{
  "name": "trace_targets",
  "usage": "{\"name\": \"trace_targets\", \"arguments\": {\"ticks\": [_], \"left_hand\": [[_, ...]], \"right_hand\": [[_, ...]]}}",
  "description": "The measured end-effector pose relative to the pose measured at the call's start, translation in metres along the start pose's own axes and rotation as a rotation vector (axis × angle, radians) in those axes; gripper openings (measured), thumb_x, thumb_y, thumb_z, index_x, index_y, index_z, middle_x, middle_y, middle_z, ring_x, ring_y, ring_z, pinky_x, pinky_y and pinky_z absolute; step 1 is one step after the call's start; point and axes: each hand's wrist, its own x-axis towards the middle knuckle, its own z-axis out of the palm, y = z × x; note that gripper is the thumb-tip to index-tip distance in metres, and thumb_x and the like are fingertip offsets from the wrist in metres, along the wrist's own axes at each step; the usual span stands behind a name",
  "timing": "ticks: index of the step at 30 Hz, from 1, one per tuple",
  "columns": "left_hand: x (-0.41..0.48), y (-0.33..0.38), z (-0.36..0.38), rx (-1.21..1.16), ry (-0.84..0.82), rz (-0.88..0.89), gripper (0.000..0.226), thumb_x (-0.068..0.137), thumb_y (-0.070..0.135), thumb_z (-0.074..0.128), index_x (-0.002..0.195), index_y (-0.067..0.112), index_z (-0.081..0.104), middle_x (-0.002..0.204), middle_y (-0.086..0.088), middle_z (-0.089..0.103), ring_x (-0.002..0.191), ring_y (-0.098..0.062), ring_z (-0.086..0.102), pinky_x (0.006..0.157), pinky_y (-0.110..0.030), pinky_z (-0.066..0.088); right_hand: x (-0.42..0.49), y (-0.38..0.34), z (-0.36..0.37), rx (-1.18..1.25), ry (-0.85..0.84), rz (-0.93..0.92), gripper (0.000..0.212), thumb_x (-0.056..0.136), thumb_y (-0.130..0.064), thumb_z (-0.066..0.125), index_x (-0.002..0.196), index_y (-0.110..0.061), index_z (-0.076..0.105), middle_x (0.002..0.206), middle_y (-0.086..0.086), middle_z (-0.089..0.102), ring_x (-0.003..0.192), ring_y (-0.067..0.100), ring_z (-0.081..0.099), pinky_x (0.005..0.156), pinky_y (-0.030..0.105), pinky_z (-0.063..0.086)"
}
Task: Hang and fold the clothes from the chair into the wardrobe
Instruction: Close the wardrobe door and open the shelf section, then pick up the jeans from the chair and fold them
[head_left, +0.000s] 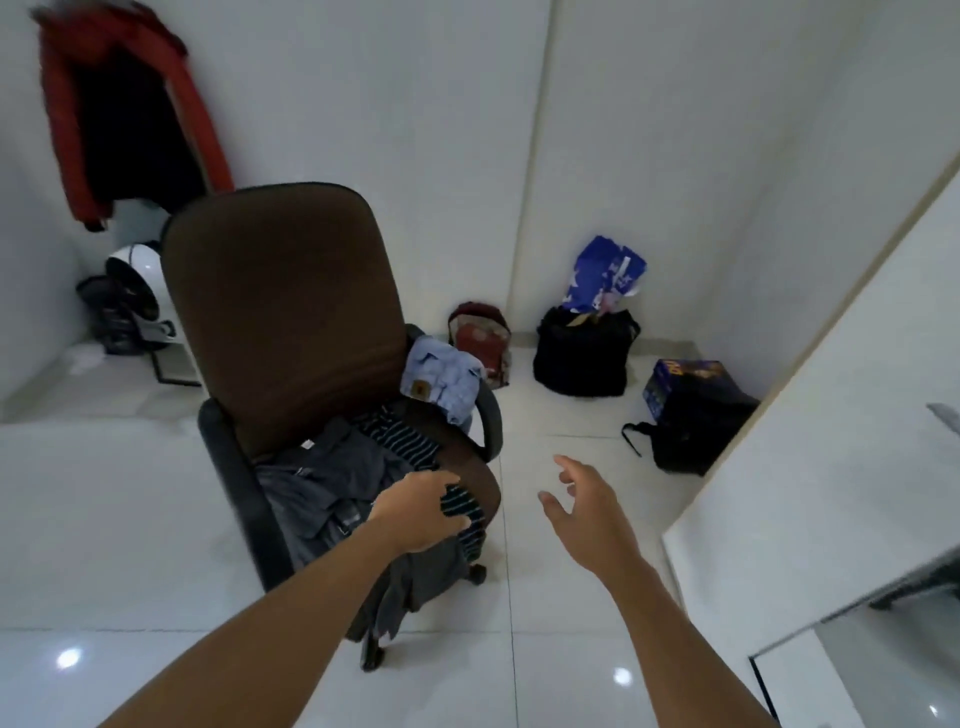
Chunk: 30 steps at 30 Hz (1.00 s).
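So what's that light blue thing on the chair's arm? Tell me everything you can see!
It is a crumpled light-blue denim garment, faded and soft-looking, with a small brown patch sewn on. It is draped over the black armrest of the brown chair, beside the backrest, with one end hanging down.
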Motion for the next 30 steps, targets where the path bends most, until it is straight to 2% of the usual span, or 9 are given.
{"name": "trace_targets", "arguments": {"ticks": [2, 7, 10, 17, 21, 26, 30], "left_hand": [[0.019, -0.009, -0.005, -0.023, 0.023, -0.049, 0.07, 0.085, 0.057, 0.066, 0.146, 0.03, 0.044, 0.136, 0.007, 0.057, 0.124, -0.018, 0.054, 0.099, -0.037, 0.048], [0.083, -0.015, -0.008, -0.103, 0.062, -0.187, 0.078, 0.083, 0.063, 0.064, 0.149, 0.03, 0.038, 0.138, 0.007, 0.057, 0.117, -0.016, 0.059, 0.096, -0.037, 0.051], [0.113, -0.005, -0.007, -0.159, 0.07, -0.278, 0.078, 0.084, 0.061, 0.065, 0.15, 0.028, 0.039, 0.137, 0.004, 0.057, 0.118, -0.017, 0.059, 0.098, -0.036, 0.05], [0.173, -0.006, -0.002, -0.269, 0.149, -0.463, 0.074, 0.086, 0.058, 0.066, 0.148, 0.027, 0.041, 0.137, 0.005, 0.058, 0.117, -0.016, 0.059, 0.091, -0.03, 0.05], [0.202, -0.022, -0.005, -0.351, 0.176, -0.57, 0.062, 0.085, 0.052, 0.069, 0.138, 0.025, 0.052, 0.123, 0.006, 0.062, 0.112, -0.017, 0.06, 0.092, -0.035, 0.052], [0.249, -0.059, -0.015, -0.488, 0.209, -0.632, 0.076, 0.083, 0.053, 0.071, 0.148, 0.025, 0.042, 0.136, 0.0, 0.061, 0.123, -0.017, 0.059, 0.099, -0.035, 0.052], [0.288, -0.081, -0.022, -0.53, 0.181, -0.665, 0.076, 0.085, 0.052, 0.07, 0.149, 0.024, 0.041, 0.136, 0.0, 0.059, 0.117, -0.016, 0.061, 0.092, -0.028, 0.051]], "right_hand": [[0.038, 0.003, 0.007, 0.0, -0.041, -0.029, 0.056, 0.095, -0.037, 0.061, 0.147, -0.026, 0.041, 0.131, -0.003, 0.055, 0.118, 0.015, 0.057, 0.095, 0.035, 0.051], [0.136, 0.019, 0.014, -0.022, -0.143, -0.124, 0.056, 0.097, -0.037, 0.059, 0.148, -0.026, 0.039, 0.136, -0.004, 0.053, 0.125, 0.015, 0.054, 0.098, 0.032, 0.047], [0.193, 0.028, 0.014, -0.017, -0.232, -0.159, 0.057, 0.096, -0.038, 0.059, 0.148, -0.027, 0.038, 0.136, -0.004, 0.052, 0.125, 0.014, 0.053, 0.097, 0.031, 0.047], [0.316, 0.031, 0.038, -0.041, -0.405, -0.283, 0.057, 0.095, -0.037, 0.061, 0.147, -0.028, 0.041, 0.129, -0.002, 0.054, 0.12, 0.017, 0.056, 0.095, 0.038, 0.05], [0.365, 0.022, 0.071, -0.044, -0.541, -0.327, 0.058, 0.095, -0.035, 0.062, 0.148, -0.027, 0.039, 0.139, 0.0, 0.051, 0.127, 0.02, 0.053, 0.099, 0.04, 0.049], [0.418, 0.01, 0.111, -0.087, -0.599, -0.348, 0.058, 0.095, -0.036, 0.062, 0.147, -0.023, 0.042, 0.143, 0.003, 0.052, 0.129, 0.023, 0.053, 0.103, 0.041, 0.047], [0.454, 0.004, 0.133, -0.12, -0.659, -0.348, 0.053, 0.095, -0.035, 0.062, 0.144, -0.024, 0.045, 0.133, -0.001, 0.055, 0.121, 0.021, 0.056, 0.096, 0.037, 0.049]]}}
